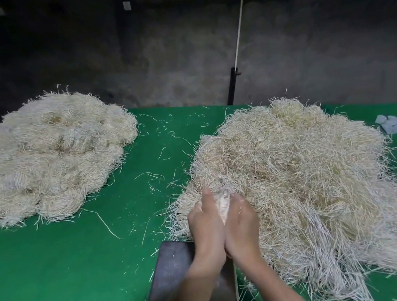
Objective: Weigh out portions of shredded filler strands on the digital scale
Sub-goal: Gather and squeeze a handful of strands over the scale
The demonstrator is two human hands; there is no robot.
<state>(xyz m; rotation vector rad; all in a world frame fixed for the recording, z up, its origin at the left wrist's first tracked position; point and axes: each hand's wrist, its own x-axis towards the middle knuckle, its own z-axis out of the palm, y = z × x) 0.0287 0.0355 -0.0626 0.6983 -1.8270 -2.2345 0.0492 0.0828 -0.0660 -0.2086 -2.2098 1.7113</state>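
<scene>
Pale strands: left hand (204,223) and right hand (242,223) clamp one tuft (223,204) between them, with the loose pile (311,172) spreading beyond the grip. This looks like the gathering step; next, pull the tuft free onto the scale pan (173,265) under the wrists.

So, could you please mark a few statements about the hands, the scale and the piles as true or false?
1. The left hand and right hand together hold a bunch of strands at the near edge of the right pile. True.
2. The scale pan carries a heap of strands. False: only a few stray bits lie on it.
3. The left pile touches the right pile. False: green cloth lies between them.
4. Both forearms pass over the scale pan. True.
</scene>
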